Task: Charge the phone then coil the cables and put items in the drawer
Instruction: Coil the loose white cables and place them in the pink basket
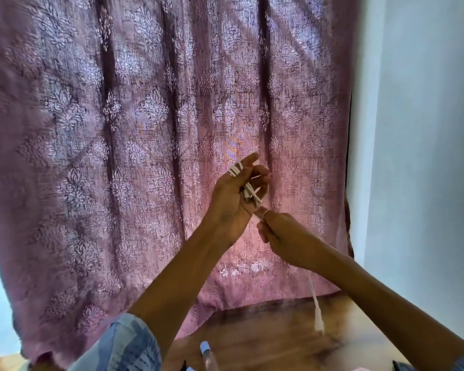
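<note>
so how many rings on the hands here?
2: one ring on the left hand, by the white cable wraps; one ring on the right hand. Curled fingers may hide more.

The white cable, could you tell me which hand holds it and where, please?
The left hand has the white cable coiled around its fingers; the right hand grips the run toward its loose end.
</note>
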